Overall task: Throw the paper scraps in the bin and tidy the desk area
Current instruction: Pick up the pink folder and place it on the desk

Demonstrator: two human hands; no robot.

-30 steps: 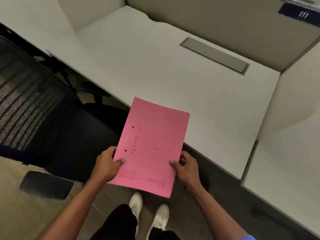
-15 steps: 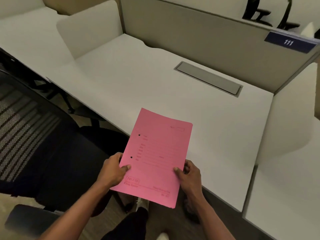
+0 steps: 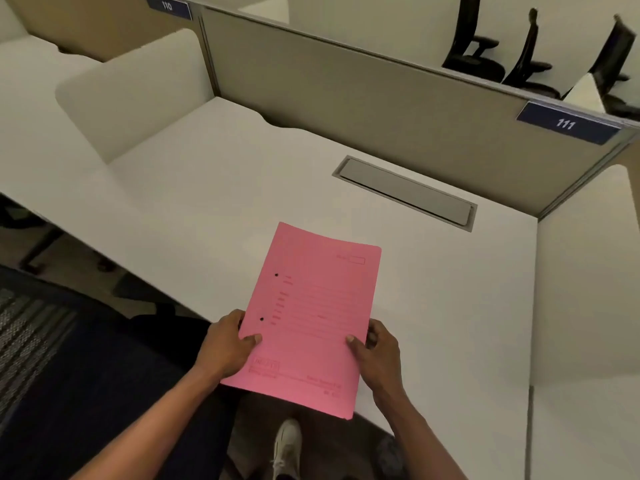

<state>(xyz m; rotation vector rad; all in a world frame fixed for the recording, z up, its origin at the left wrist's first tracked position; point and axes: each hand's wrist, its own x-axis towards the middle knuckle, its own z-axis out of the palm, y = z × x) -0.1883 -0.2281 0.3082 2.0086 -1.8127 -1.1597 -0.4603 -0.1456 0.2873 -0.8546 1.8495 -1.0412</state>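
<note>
Change: pink folder [image 3: 308, 320] carried forward since 0.5 s ago; most of it now over the desk [image 3: 207, 209], near end overhanging the front edge.
Item 1: office chair [image 3: 69, 375], far left, close by the left forearm; little room that side.
Item 2: left hand [image 3: 227, 344]; thumb on top, fingers curled under the folder's left edge.
Item 3: folder; contact with the desktop cannot be told; best lowered far end first, squared to the front edge.
Item 4: right hand [image 3: 375, 351]; same pinch, right edge.
Item 5: cable hatch [image 3: 405, 192]; beyond the folder, apart; bare desktop between for sliding.
Item 6: side panel [image 3: 585, 271]; bounds the right.
</note>
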